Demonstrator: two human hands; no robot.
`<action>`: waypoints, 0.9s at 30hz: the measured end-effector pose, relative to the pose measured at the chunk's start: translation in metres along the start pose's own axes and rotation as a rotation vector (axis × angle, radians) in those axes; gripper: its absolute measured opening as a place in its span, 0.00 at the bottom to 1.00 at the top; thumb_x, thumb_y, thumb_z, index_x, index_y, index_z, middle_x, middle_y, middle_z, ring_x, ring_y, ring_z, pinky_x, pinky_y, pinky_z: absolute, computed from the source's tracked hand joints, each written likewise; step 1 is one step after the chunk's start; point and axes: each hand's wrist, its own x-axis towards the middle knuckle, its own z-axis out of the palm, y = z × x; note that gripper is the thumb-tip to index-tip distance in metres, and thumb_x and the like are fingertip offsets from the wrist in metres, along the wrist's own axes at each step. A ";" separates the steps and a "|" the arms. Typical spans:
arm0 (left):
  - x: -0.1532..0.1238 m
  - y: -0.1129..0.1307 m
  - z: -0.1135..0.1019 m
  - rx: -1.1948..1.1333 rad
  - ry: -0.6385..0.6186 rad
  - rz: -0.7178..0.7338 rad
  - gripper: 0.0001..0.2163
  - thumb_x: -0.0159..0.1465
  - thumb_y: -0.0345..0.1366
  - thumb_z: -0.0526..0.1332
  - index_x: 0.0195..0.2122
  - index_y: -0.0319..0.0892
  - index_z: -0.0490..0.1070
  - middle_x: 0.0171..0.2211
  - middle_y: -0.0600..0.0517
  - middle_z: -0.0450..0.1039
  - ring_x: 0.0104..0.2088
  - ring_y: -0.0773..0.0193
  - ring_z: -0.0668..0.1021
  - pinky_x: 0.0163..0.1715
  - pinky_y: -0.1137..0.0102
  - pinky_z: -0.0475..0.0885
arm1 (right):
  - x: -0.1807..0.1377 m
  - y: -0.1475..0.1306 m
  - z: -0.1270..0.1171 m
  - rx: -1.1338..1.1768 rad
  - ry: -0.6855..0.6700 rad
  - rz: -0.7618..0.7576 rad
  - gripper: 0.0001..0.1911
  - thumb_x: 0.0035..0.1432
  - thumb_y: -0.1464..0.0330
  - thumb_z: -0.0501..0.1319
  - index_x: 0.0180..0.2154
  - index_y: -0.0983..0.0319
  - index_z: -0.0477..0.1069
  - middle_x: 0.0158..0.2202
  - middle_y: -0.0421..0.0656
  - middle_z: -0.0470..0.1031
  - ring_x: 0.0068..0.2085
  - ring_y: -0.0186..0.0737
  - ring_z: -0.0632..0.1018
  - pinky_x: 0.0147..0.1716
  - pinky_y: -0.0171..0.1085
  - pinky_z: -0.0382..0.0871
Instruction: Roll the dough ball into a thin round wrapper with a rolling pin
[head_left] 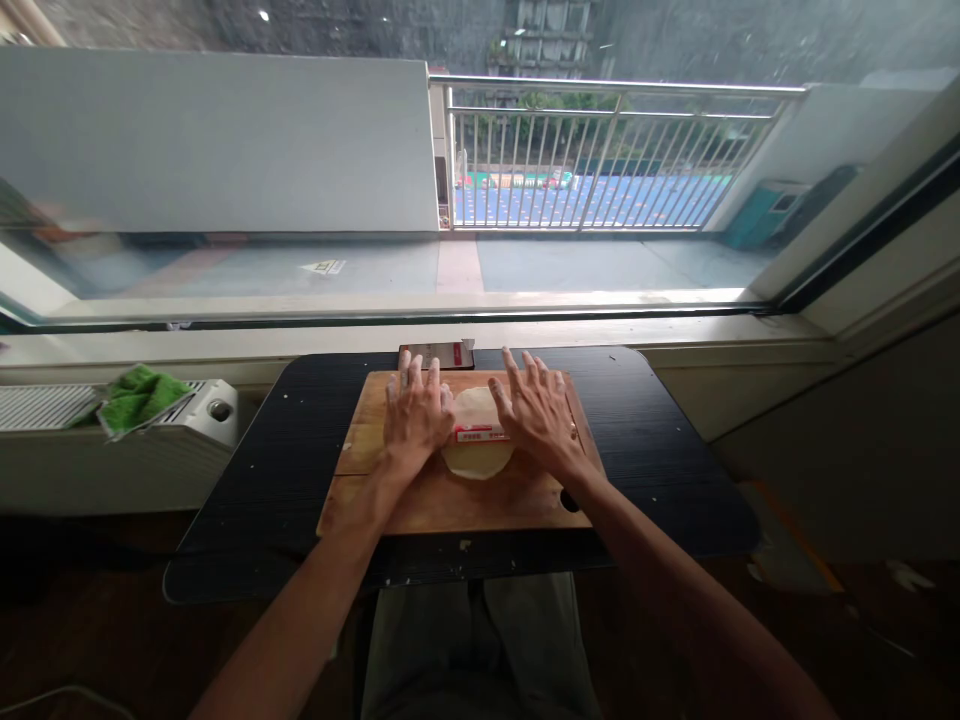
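A flat round of pale dough lies on a wooden cutting board on a small black table. A rolling pin with a red-and-white label lies across the dough. My left hand rests palm-down on its left end, fingers stretched out flat. My right hand presses on its right end the same way, fingers spread, a ring on one finger.
A dark phone-like object lies at the table's far edge beyond the board. A green cloth sits on a white heater to the left. A large window and balcony railing stand ahead. My legs are under the table.
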 end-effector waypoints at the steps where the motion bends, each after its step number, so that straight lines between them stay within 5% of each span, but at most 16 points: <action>1: 0.007 -0.001 0.003 0.002 0.015 0.000 0.29 0.77 0.38 0.47 0.75 0.35 0.66 0.77 0.33 0.64 0.82 0.41 0.57 0.76 0.39 0.63 | 0.007 0.000 0.000 0.024 -0.005 0.015 0.37 0.83 0.50 0.42 0.84 0.54 0.47 0.82 0.54 0.58 0.79 0.64 0.61 0.76 0.69 0.51; 9: 0.044 -0.001 0.012 0.015 0.069 0.025 0.25 0.78 0.36 0.46 0.66 0.32 0.74 0.71 0.29 0.71 0.78 0.42 0.66 0.74 0.45 0.66 | 0.038 -0.001 -0.004 0.049 0.045 0.056 0.34 0.84 0.53 0.41 0.81 0.58 0.57 0.78 0.56 0.65 0.75 0.61 0.69 0.75 0.64 0.57; 12: 0.030 0.000 0.012 0.020 0.060 0.005 0.27 0.78 0.38 0.46 0.70 0.28 0.72 0.74 0.27 0.68 0.79 0.40 0.64 0.75 0.44 0.66 | 0.025 -0.001 -0.002 0.016 0.040 0.040 0.35 0.84 0.52 0.42 0.81 0.59 0.56 0.78 0.56 0.66 0.75 0.60 0.69 0.74 0.62 0.58; 21: -0.060 0.002 0.005 0.049 0.061 0.022 0.29 0.79 0.41 0.49 0.78 0.38 0.65 0.77 0.36 0.65 0.81 0.42 0.61 0.79 0.41 0.59 | -0.061 -0.002 0.005 -0.011 0.099 -0.077 0.37 0.81 0.51 0.52 0.82 0.56 0.54 0.79 0.52 0.65 0.81 0.58 0.60 0.79 0.63 0.48; 27: -0.048 0.004 -0.002 0.054 0.058 0.016 0.29 0.78 0.40 0.49 0.79 0.39 0.63 0.78 0.36 0.64 0.82 0.41 0.57 0.77 0.40 0.61 | -0.063 0.005 -0.004 -0.045 0.077 -0.197 0.34 0.82 0.55 0.52 0.81 0.56 0.57 0.81 0.49 0.62 0.81 0.55 0.57 0.81 0.59 0.46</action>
